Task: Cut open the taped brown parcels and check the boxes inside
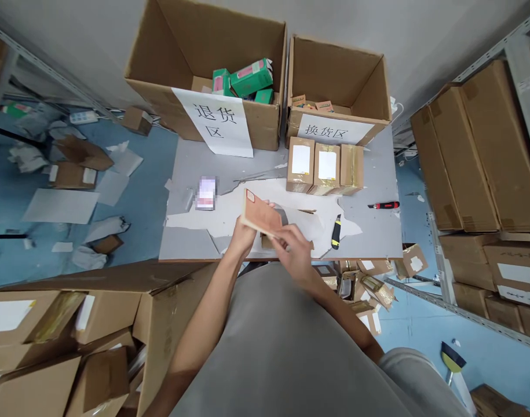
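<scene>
Orange on top, a flat box (263, 212) is held above the table (375, 240) near its front edge, the left hand (244, 234) wrapped around it from below, the right hand (296, 250) pinching its near right corner. Beyond stand 3 cartons (326, 168) in a row; 2 knives (336, 233) lie to the right.

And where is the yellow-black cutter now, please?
In the head view, the yellow-black cutter lies on the right of the table, between the right hand and the red cutter.

"退货区" on left box sign (230, 139), "换货区" on right box sign (336, 130)
</scene>
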A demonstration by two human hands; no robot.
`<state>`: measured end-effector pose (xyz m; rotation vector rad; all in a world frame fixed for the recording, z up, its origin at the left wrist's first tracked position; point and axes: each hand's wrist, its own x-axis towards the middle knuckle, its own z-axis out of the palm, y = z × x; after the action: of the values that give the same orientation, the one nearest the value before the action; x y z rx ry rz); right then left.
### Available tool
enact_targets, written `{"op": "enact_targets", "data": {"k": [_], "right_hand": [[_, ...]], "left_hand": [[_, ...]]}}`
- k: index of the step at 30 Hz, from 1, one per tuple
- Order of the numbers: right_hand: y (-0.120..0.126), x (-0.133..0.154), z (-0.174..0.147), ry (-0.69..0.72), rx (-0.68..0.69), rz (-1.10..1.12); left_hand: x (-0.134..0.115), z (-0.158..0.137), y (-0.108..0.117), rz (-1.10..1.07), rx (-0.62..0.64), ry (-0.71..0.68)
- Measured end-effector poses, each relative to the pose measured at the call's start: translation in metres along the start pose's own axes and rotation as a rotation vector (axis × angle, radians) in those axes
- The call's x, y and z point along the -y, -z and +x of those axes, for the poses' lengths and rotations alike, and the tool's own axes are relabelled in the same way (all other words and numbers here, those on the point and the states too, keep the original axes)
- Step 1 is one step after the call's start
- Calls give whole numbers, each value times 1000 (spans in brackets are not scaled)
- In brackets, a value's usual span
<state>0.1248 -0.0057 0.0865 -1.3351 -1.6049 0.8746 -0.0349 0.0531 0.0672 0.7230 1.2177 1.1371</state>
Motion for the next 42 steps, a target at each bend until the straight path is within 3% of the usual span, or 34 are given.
{"op": "enact_targets", "data": {"k": [4, 10, 14, 18, 23, 27, 33, 37, 42], "right_hand": [[-13, -6, -15, 157, 197, -244], [-12, -11, -15, 182, 192, -272], [1, -11, -6, 100, 71, -217], [23, -23, 12, 60, -24, -151], [45, -39, 25, 87, -49, -66], [51, -40, 23, 4, -31, 9], [47, -36, 25, -203, -103, 169], [51, -29, 35, -366, 4, 364], [64, -20, 48, -479, 122, 485]], "left_hand": [[5, 2, -6, -171, 111, 117], [11, 4, -1, -182, 41, 124], [10, 6, 12, -86, -23, 31], [3, 2, 24, 22, -50, -148], [-10, -14, 18, 207, -41, -354], [-18, -21, 12, 273, -2, -364], [-16, -14, 18, 231, -13, -173], [-23, -13, 23, 197, 29, -99], [-36, -15, 22, 262, 79, -110]]}}
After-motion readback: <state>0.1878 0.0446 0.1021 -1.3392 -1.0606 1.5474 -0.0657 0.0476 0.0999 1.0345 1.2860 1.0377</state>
